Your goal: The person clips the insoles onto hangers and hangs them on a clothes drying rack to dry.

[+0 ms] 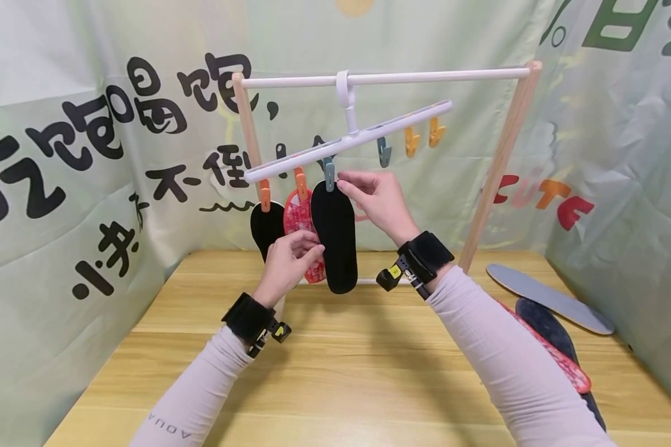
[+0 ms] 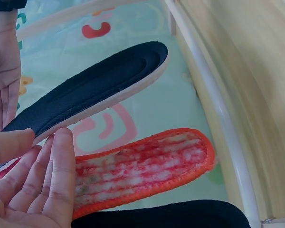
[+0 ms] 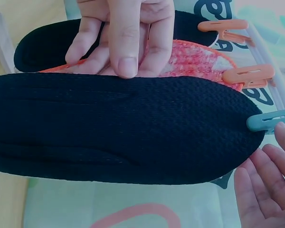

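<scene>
A black insole (image 1: 337, 245) hangs toe-down from a blue clip (image 1: 329, 175) near the middle of a tilted white clip hanger (image 1: 291, 162). My left hand (image 1: 291, 257) holds that insole's side edge, thumb (image 2: 19, 142) in front and fingers behind. Up by the clip, my right hand (image 1: 380, 202) has its thumb and fingertips close to the clip and the insole's top edge, fingers fairly straight in the right wrist view. Beside it a red fluffy insole (image 2: 147, 166) and another black insole (image 1: 263, 223) hang from orange clips (image 1: 300, 183), partly hidden behind my left hand.
The hanger hooks over the white top bar (image 1: 442, 76) of a rack with wooden legs (image 1: 500, 167). On its right half hang another blue clip (image 1: 384, 153) and yellow clips (image 1: 411, 143). A grey insole (image 1: 548, 298), a dark one and a red one lie on the table at right.
</scene>
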The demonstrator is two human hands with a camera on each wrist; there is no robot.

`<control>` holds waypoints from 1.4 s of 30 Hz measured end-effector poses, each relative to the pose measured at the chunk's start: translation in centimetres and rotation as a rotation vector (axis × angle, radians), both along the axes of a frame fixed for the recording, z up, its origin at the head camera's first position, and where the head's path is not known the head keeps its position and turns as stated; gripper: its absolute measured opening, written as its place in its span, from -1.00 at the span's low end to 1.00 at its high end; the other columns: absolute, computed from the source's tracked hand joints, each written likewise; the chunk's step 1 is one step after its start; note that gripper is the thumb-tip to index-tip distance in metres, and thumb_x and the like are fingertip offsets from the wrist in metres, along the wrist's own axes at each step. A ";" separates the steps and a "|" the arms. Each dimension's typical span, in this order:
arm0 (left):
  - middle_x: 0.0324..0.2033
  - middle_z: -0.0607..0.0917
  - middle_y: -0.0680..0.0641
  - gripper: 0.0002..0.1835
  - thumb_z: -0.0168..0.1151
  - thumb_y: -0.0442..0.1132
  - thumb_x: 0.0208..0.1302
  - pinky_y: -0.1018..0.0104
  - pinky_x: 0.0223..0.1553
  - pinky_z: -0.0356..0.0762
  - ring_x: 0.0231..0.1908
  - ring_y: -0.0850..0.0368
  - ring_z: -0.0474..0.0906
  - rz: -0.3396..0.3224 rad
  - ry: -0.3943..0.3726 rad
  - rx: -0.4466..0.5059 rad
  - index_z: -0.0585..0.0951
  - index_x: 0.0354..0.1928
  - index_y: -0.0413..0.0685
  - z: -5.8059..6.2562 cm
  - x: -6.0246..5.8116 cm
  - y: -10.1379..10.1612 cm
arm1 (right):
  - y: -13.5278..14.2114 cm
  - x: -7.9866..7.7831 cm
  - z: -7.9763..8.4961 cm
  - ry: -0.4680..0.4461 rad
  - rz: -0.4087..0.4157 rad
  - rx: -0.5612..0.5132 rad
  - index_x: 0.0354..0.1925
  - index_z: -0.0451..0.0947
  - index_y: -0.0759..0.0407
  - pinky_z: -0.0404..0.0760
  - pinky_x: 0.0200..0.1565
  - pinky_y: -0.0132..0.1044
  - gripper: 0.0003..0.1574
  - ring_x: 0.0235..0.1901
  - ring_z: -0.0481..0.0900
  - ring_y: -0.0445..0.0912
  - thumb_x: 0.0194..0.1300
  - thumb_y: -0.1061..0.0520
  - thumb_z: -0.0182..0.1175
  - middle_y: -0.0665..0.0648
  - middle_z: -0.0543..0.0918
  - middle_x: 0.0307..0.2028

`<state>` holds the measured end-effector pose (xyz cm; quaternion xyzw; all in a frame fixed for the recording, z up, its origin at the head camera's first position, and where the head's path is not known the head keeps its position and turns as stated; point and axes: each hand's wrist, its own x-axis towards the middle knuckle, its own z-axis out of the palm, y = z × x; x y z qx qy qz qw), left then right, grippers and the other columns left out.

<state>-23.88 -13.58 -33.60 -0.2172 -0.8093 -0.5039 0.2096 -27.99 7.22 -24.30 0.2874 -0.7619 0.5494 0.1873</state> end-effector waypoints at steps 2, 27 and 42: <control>-0.47 0.71 0.03 -0.86 0.32 -0.22 0.25 0.32 -0.50 0.58 -0.50 0.06 0.68 -0.002 0.008 -0.004 0.63 -0.22 -0.11 -0.1 0.0 0.0 | 0.1 0.0 -0.2 -0.033 0.023 -0.028 0.07 0.65 0.11 0.69 -0.37 -0.18 -0.52 -0.12 0.63 -0.23 0.25 -0.08 0.29 -0.03 0.69 -0.09; -0.39 0.71 -0.21 -0.88 0.28 -0.32 0.27 0.21 -0.41 0.67 -0.49 0.12 0.69 -0.150 -0.091 0.039 0.64 -0.20 -0.23 -1.1 0.7 1.8 | 3.8 0.0 -2.7 -0.016 -0.074 0.062 -0.03 0.71 0.07 0.56 -0.15 -0.29 -0.63 -0.19 0.63 -0.24 0.23 -0.04 0.32 -0.07 0.69 -0.12; -0.44 0.71 -0.22 -0.87 0.31 -0.33 0.24 0.25 -0.49 0.65 -0.50 -0.02 0.68 -0.218 -0.072 0.042 0.64 -0.22 -0.26 -2.2 0.2 4.7 | 6.9 0.3 -4.0 -0.086 -0.063 0.153 -0.05 0.70 0.16 0.56 -0.12 -0.25 -0.59 -0.21 0.64 -0.17 0.25 -0.06 0.30 0.06 0.71 -0.18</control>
